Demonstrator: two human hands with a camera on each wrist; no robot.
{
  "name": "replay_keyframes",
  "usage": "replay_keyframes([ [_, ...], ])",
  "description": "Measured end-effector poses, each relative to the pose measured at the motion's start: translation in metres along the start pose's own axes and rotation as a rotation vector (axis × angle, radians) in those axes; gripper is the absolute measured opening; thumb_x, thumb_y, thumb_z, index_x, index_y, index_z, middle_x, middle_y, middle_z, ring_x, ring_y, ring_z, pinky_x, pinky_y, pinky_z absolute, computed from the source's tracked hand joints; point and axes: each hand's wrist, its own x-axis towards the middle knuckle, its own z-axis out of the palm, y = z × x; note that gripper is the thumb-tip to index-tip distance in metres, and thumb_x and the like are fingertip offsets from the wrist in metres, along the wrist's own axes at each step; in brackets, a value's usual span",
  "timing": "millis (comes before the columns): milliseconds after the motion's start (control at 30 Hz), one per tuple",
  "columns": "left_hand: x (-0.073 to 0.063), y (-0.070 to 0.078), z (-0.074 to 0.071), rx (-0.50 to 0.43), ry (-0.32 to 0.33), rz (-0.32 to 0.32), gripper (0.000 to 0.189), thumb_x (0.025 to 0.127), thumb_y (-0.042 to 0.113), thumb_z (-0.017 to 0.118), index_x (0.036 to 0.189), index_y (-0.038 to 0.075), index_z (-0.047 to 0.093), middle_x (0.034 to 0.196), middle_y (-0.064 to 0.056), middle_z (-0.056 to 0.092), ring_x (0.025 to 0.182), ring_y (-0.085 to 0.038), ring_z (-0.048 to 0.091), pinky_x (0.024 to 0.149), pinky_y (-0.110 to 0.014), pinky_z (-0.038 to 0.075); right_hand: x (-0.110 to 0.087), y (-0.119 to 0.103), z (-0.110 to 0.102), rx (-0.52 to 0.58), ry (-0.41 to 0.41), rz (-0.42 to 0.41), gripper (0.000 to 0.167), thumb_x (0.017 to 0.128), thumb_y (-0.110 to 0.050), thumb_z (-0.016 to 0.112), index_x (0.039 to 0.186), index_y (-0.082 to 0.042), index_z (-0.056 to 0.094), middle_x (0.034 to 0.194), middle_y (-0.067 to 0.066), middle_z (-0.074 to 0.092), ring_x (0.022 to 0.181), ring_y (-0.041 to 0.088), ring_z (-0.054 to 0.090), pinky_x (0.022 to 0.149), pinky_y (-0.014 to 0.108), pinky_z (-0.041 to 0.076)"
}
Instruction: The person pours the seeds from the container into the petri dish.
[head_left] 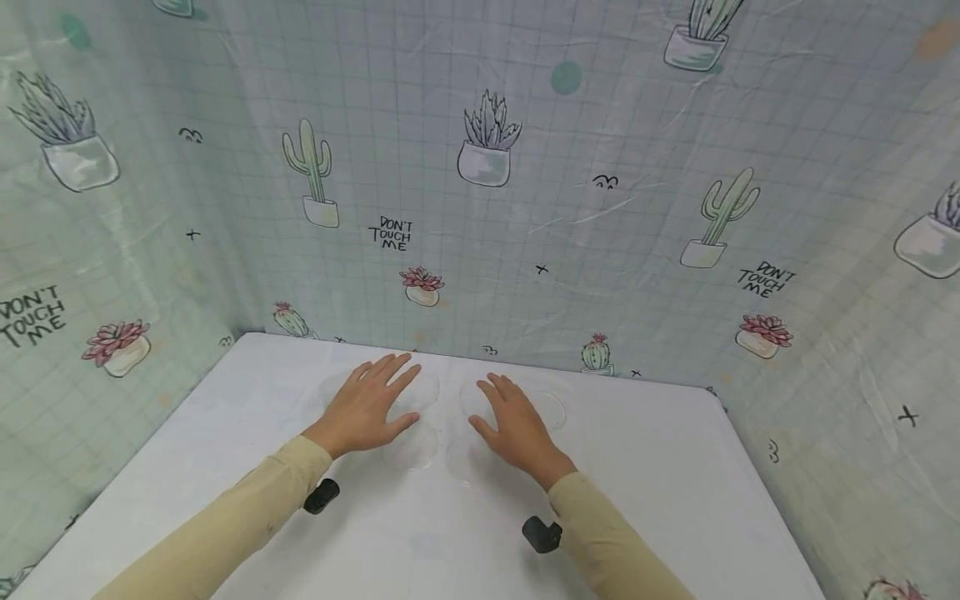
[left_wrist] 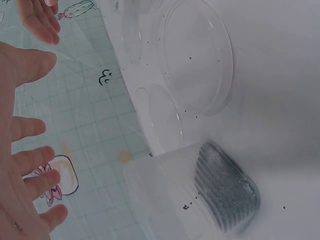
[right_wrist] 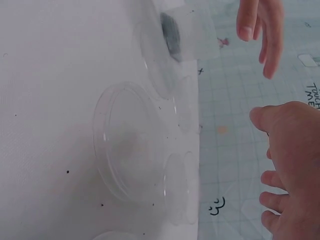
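Both bare hands hover over a white table with fingers straight and spread, holding nothing. My left hand [head_left: 363,412] is above the back left part of a group of clear round dishes, palm down. One shallow dish [head_left: 412,447] lies just right of its thumb. Over the right part of the group is my right hand [head_left: 519,429], with another clear dish [head_left: 552,410] showing beyond its fingers. The right wrist view shows a large flat dish [right_wrist: 132,145] with a raised rim. Beside the dishes, the left wrist view has a translucent container [left_wrist: 160,190] with a dark grey ribbed piece [left_wrist: 227,187].
A white tabletop [head_left: 660,483] carries the dishes. Behind it and along both sides hangs a curtain [head_left: 540,217] printed with cacti and succulents. Black wrist cameras [head_left: 322,497] jut out below the sleeves. Tiny dark specks dot the surface.
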Motion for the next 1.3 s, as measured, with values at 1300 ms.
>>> replay_keyframes([
  [1300, -0.019, -0.023, 0.003, 0.017, 0.007, -0.075, 0.073, 0.085, 0.048, 0.066, 0.144, 0.010, 0.045, 0.151, -0.015, 0.042, 0.138, -0.037, 0.039, 0.111, -0.061, 0.034, 0.017, -0.014, 0.023, -0.004, -0.022, -0.026, 0.058, 0.095, -0.041, 0.057, 0.144, -0.013, 0.043, 0.152, 0.009, 0.040, 0.143, 0.028, 0.036, 0.118, 0.046, 0.033],
])
